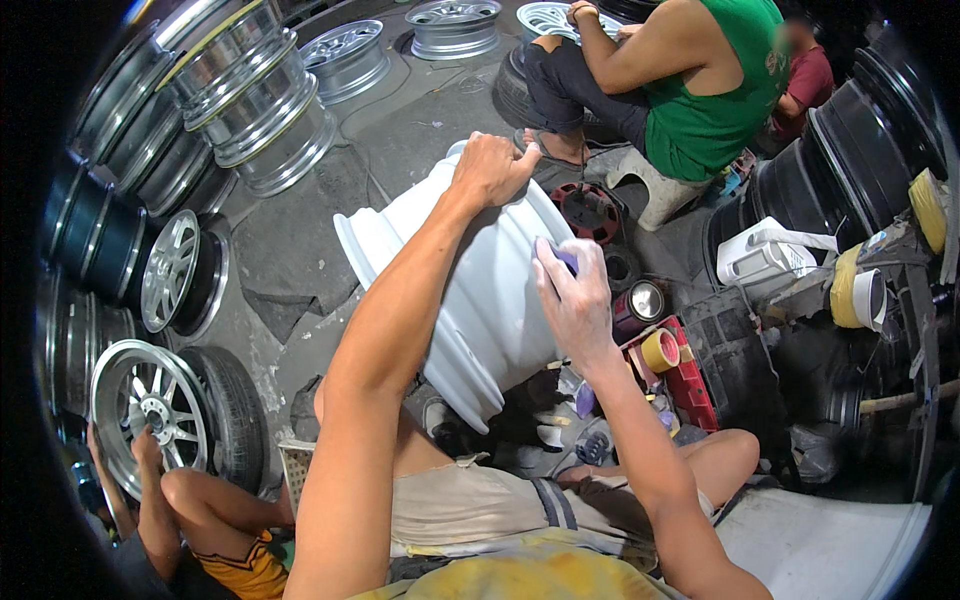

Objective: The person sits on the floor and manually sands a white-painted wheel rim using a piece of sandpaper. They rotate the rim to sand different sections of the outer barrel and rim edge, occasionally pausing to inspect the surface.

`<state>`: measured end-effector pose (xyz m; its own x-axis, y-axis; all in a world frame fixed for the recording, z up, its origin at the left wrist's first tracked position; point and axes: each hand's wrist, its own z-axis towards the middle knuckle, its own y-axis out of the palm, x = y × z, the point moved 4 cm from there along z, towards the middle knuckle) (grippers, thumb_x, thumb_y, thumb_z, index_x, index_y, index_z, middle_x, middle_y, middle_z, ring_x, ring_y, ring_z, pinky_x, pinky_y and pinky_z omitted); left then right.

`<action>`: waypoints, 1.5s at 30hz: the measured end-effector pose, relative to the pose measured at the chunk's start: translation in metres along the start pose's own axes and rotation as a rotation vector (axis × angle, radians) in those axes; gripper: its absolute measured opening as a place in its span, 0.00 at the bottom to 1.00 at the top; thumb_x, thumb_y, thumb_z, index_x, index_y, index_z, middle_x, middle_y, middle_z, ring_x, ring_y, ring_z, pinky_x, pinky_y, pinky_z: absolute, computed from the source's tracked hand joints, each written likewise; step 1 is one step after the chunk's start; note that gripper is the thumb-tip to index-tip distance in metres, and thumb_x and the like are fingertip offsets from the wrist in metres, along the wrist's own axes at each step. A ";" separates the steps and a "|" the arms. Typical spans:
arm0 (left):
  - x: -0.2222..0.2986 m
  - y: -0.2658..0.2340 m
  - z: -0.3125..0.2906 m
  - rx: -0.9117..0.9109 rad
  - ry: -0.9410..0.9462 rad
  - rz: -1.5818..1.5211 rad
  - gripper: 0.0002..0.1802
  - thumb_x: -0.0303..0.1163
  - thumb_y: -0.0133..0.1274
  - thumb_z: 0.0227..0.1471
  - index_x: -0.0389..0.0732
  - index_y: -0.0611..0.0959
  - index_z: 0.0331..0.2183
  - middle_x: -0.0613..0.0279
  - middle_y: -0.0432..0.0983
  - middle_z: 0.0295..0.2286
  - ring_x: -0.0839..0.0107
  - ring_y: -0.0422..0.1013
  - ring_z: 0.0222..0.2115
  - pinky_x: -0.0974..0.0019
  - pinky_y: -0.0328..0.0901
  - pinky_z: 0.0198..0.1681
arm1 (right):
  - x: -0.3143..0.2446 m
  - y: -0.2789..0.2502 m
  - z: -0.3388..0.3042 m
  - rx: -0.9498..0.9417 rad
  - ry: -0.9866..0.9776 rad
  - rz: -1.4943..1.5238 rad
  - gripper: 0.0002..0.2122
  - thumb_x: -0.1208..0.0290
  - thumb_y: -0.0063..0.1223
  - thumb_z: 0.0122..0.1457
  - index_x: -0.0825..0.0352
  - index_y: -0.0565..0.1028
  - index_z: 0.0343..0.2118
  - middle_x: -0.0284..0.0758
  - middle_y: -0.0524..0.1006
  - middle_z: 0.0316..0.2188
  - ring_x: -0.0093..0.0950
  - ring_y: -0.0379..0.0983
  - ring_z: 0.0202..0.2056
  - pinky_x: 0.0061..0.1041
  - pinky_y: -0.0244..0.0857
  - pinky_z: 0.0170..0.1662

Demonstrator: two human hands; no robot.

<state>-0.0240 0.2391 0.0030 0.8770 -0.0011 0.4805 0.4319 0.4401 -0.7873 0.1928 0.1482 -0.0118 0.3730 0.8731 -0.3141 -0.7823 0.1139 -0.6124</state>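
- Left hand [490, 168] grips the upper rim of the white wheel rim [470, 300], which stands tilted on edge.
- Right hand [575, 300] presses a small purple pad [566, 261] against the barrel.
- Yellow tape roll [660, 350] lies just right, on a red tray [690, 385].
- Person in green shirt [715, 90] sits beyond.

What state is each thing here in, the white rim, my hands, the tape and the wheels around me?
White rim: tilted on edge, steadied at its top.
Left hand: gripping the rim's upper edge.
Right hand: pressing a small purple piece on the barrel.
Yellow tape roll: lying in the red tray.
Silver rims: stacked.
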 end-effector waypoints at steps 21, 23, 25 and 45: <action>0.008 0.002 -0.005 0.064 0.065 -0.041 0.29 0.48 0.51 0.53 0.28 0.82 0.19 0.33 0.70 0.16 0.39 0.73 0.19 0.49 0.70 0.30 | -0.001 0.002 -0.001 -0.014 -0.132 -0.202 0.15 0.73 0.61 0.59 0.68 0.80 0.49 0.37 0.72 0.44 0.37 0.69 0.41 0.36 0.67 0.45; 0.004 -0.003 -0.004 0.085 0.064 -0.027 0.29 0.47 0.51 0.52 0.28 0.82 0.19 0.33 0.70 0.16 0.40 0.73 0.18 0.49 0.70 0.30 | 0.002 -0.002 -0.023 0.010 -0.161 -0.168 0.14 0.72 0.62 0.58 0.65 0.81 0.47 0.32 0.75 0.42 0.35 0.69 0.39 0.35 0.66 0.43; 0.003 0.003 -0.004 0.093 0.057 -0.004 0.28 0.47 0.51 0.52 0.28 0.82 0.19 0.33 0.70 0.16 0.40 0.73 0.18 0.50 0.70 0.30 | 0.006 -0.004 -0.025 0.017 -0.183 -0.148 0.14 0.72 0.63 0.57 0.64 0.82 0.47 0.32 0.76 0.42 0.33 0.70 0.38 0.33 0.66 0.42; 0.013 0.000 -0.003 0.016 0.016 -0.013 0.31 0.48 0.47 0.52 0.29 0.84 0.17 0.35 0.76 0.19 0.40 0.74 0.24 0.51 0.67 0.46 | -0.015 -0.001 -0.011 0.066 0.158 -0.017 0.12 0.79 0.58 0.60 0.71 0.81 0.47 0.40 0.75 0.36 0.38 0.69 0.37 0.37 0.66 0.43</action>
<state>-0.0120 0.2364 0.0078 0.8748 -0.0207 0.4840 0.4395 0.4542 -0.7749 0.1938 0.1297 -0.0145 0.4561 0.7860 -0.4174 -0.8045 0.1637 -0.5709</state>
